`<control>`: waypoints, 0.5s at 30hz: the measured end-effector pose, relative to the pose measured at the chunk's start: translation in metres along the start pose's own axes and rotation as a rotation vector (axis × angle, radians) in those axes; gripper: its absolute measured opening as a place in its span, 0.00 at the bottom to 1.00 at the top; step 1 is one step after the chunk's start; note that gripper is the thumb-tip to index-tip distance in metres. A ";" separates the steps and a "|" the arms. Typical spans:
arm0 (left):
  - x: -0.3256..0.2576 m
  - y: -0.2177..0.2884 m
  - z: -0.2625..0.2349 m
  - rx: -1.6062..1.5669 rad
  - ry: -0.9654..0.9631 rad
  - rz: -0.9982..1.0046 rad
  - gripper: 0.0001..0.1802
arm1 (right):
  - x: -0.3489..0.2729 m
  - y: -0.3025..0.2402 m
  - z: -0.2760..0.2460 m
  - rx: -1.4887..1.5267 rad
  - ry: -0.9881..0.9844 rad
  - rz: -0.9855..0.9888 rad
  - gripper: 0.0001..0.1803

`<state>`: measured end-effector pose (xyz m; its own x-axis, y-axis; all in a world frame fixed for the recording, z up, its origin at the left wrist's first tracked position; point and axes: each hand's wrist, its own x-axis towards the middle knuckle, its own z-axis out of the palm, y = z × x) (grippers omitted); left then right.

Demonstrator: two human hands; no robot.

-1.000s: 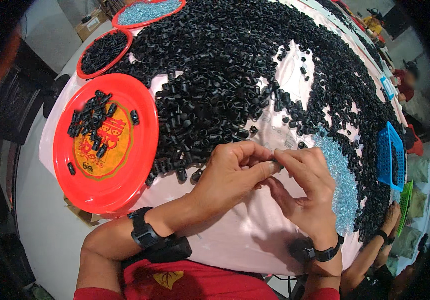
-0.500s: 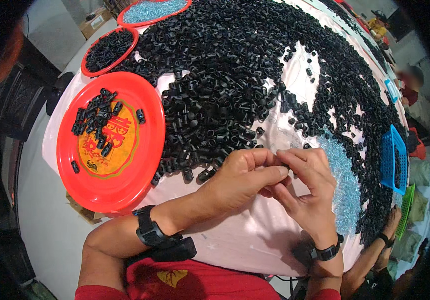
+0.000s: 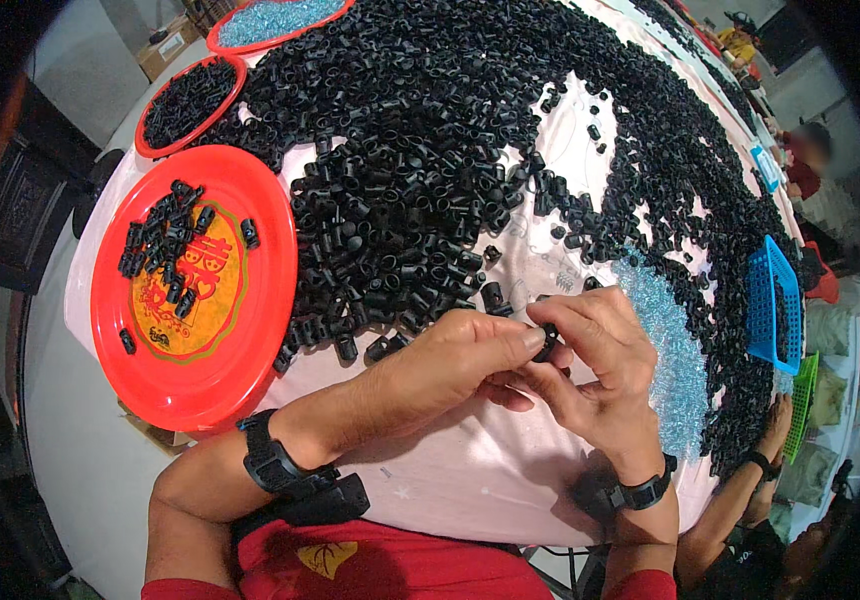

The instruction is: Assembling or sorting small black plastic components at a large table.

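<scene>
Both hands meet above the near edge of the worktop (image 3: 470,480), which is covered in a pale pink cloth. The left hand (image 3: 450,360) reaches in from the lower left, its fingers (image 3: 528,340) pinched on a small black plastic piece (image 3: 548,340). The right hand (image 3: 600,365) comes up from the lower right and closes its fingers on the same piece from the other side, so the piece sits gripped between the two hands, just above the cloth. Each wrist carries a black band.

Just beyond the hands lies a huge heap of black plastic pieces (image 3: 430,150) spreading across most of the worktop and curving away to the right. A strip of light blue beads (image 3: 670,350) lies just to the right of the right hand, along the heap's inner edge.

To the left sits a large red plate (image 3: 240,350) holding a small cluster of black pieces near its upper left. Farther back are a second red plate (image 3: 150,145) filled with black pieces and a third red plate (image 3: 240,45) filled with blue beads.

At the right edge stand a blue basket (image 3: 762,310) and, nearer, a green basket (image 3: 800,405). Another person's forearm (image 3: 750,480) rests below them.
</scene>
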<state>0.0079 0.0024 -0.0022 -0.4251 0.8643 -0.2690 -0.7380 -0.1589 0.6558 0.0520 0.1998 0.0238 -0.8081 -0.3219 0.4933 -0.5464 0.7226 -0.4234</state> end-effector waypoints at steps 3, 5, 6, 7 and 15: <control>0.003 -0.006 -0.003 0.037 -0.003 0.031 0.22 | -0.001 -0.001 0.002 0.034 0.007 0.017 0.24; 0.002 -0.005 -0.003 0.052 -0.003 0.036 0.22 | -0.001 0.000 0.003 0.034 0.013 0.005 0.24; 0.002 -0.005 -0.003 0.067 -0.002 0.039 0.23 | 0.000 0.000 0.003 0.032 0.011 0.007 0.24; 0.002 -0.004 -0.004 0.065 -0.004 0.039 0.23 | 0.000 0.001 0.003 0.028 -0.003 0.008 0.24; 0.002 -0.008 -0.001 0.031 0.013 0.059 0.20 | -0.002 0.003 0.003 0.024 -0.012 -0.025 0.24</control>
<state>0.0126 0.0045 -0.0088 -0.4741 0.8477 -0.2381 -0.6951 -0.1943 0.6921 0.0516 0.2009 0.0193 -0.7963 -0.3474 0.4951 -0.5719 0.6991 -0.4293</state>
